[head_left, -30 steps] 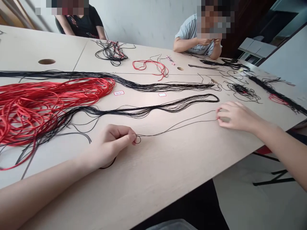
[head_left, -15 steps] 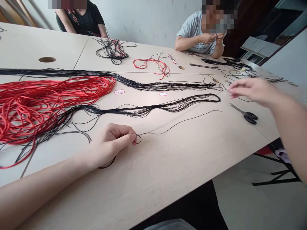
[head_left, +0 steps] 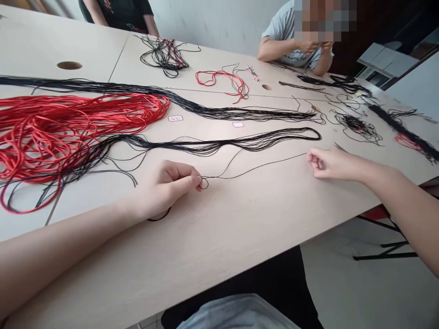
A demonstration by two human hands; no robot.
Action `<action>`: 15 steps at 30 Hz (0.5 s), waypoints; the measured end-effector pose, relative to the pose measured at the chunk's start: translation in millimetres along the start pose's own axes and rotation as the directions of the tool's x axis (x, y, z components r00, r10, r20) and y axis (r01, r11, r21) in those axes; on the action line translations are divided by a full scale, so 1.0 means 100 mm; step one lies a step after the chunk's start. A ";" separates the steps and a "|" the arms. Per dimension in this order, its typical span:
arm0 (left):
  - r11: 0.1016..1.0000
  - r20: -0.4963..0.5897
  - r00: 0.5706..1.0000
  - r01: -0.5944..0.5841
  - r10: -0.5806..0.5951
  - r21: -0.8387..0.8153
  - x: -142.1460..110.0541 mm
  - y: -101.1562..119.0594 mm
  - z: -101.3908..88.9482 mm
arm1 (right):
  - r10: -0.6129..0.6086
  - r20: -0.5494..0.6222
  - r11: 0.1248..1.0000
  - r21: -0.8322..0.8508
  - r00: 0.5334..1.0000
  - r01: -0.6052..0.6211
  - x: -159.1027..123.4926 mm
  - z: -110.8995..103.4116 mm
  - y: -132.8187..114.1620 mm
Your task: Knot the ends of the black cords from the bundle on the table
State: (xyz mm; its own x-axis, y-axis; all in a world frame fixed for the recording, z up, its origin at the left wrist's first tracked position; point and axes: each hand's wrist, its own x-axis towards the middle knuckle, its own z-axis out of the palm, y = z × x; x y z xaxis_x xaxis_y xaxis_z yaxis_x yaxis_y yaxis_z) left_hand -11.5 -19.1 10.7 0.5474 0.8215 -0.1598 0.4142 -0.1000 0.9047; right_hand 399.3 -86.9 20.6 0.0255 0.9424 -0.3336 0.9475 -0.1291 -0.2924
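My left hand (head_left: 180, 183) rests on the table with thumb and forefinger pinched on a thin black cord (head_left: 260, 171). A small loop of the cord (head_left: 205, 183) sticks out just past the fingertips, and a darker bit curves out beneath the wrist. From the pinch two thin strands run off: a short one toward the black bundle, a long one to my right hand (head_left: 324, 163). That hand is closed, its fingertips at the long strand's far end. Behind it only the tip of the scissors (head_left: 339, 146) shows.
Long bundles of black cord (head_left: 219, 143) and a heap of red cord (head_left: 37, 137) lie across the table. Two small labels sit between the bundles. Tangled black cords (head_left: 356, 125) lie at right. Two people sit across the table, one with both hands raised.
My right hand has come down and closed at the end of the long strand, which lay loose before. Another strand now lies slack toward the bundle. The scissors have become mostly hidden.
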 end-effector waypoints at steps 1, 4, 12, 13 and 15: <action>1.000 -0.006 1.000 -0.006 0.006 -0.002 0.00 0.00 0.00 | -0.004 0.048 0.999 0.038 0.999 0.002 -0.07 0.01 -0.07; 1.000 -0.013 1.000 -0.012 0.012 0.001 -0.01 0.01 0.01 | -0.049 0.243 0.992 0.122 0.969 0.019 -0.29 0.01 -0.31; 1.000 -0.016 1.000 -0.026 0.026 0.005 -0.01 0.02 0.00 | -0.019 -0.193 0.938 -0.342 0.981 -0.049 -0.07 -0.07 -0.15; 1.000 -0.016 0.999 -0.030 0.030 0.003 -0.01 0.02 0.00 | -0.042 -0.211 0.897 -0.438 0.977 -0.056 0.01 -0.03 -0.07; 0.999 -0.001 0.999 -0.036 0.036 -0.003 -0.01 0.01 0.00 | -0.066 -0.198 0.869 -0.493 0.978 -0.041 0.12 0.08 0.02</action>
State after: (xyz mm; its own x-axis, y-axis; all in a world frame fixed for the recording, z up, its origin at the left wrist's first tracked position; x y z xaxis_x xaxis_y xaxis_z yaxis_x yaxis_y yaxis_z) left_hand -11.4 -19.9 12.2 0.5614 0.8178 -0.1264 0.3921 -0.1284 0.9109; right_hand 399.4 -78.0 8.6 0.0253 0.9913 -0.1292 0.9796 0.0012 0.2009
